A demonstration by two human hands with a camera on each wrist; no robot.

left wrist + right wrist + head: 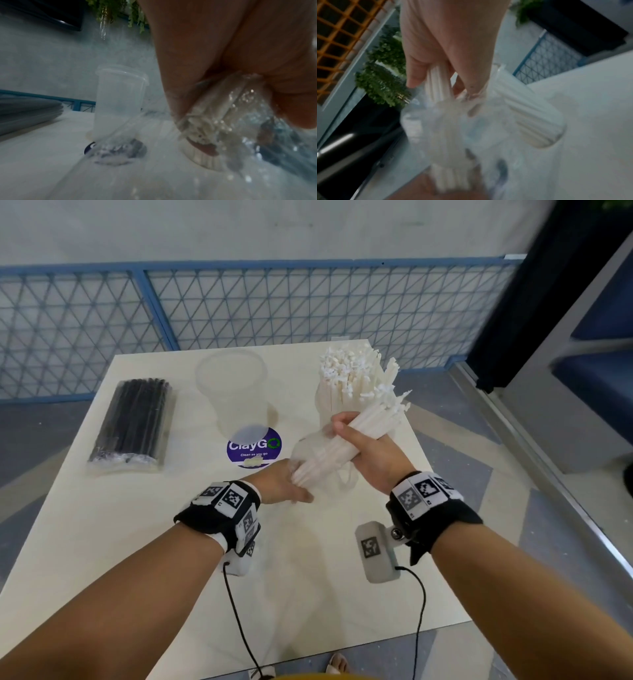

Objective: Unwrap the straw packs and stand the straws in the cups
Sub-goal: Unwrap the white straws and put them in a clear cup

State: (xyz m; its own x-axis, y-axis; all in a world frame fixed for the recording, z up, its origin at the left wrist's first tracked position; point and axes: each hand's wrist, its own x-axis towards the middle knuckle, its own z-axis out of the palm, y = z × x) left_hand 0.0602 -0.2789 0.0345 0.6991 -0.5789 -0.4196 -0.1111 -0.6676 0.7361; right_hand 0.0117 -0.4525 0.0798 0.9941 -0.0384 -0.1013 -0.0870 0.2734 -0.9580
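While both hands' fingers grip it, white straw bundle [346, 440] sits half-out of clear wrap [308, 450].

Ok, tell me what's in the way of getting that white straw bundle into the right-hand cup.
The clear wrapper still sheathes the bundle's lower end, pinched by the left hand. The cup itself is already crowded with white straws.

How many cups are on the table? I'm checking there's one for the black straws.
2: an empty clear cup behind the purple sticker, and a cup of white straws right of it. None seems hidden.
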